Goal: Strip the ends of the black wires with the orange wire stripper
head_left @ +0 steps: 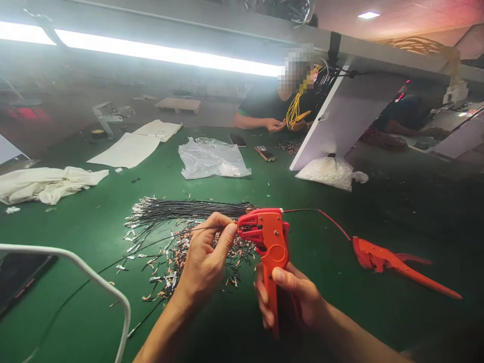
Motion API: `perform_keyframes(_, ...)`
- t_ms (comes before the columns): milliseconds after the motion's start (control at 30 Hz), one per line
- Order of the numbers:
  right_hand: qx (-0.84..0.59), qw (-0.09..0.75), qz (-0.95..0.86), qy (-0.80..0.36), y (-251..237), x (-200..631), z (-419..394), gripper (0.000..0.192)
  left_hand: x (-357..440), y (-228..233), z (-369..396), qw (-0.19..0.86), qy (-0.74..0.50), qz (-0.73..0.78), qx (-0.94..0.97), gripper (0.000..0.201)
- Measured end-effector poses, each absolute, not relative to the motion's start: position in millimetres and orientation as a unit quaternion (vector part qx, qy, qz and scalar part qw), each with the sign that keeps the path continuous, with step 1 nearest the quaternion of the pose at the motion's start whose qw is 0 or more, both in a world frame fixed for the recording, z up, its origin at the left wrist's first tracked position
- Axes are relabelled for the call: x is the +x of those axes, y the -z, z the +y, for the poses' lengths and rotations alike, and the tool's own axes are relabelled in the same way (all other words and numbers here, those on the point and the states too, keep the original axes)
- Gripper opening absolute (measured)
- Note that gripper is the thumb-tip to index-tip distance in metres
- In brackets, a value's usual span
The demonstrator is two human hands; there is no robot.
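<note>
My left hand (206,257) pinches a thin black wire (212,228) into the head of an orange stripper (269,247), its handles clenched in my right hand (293,297). Stripped wires (181,209) lie at eleven o'clock; a clear bag (212,157) holding white bits beyond; a second tool (397,263) at three.

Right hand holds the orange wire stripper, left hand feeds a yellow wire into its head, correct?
Not quite: in the head view the wire pinched by the left hand is black, not yellow. The right hand does hold the orange wire stripper.
</note>
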State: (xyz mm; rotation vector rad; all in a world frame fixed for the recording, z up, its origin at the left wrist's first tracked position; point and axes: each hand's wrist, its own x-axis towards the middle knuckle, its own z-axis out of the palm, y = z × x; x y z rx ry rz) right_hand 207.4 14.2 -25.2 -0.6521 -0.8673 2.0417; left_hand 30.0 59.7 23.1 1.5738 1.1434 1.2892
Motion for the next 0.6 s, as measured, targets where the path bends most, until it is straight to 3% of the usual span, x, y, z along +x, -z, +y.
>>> perform_keyframes(600, -0.286, 0.389, -0.379, -0.789, 24.8, 209.7, 12.9, 0.048, 28.1, -13.9, 65.8, 0.386, -0.53, 0.437, 0.616, 0.022)
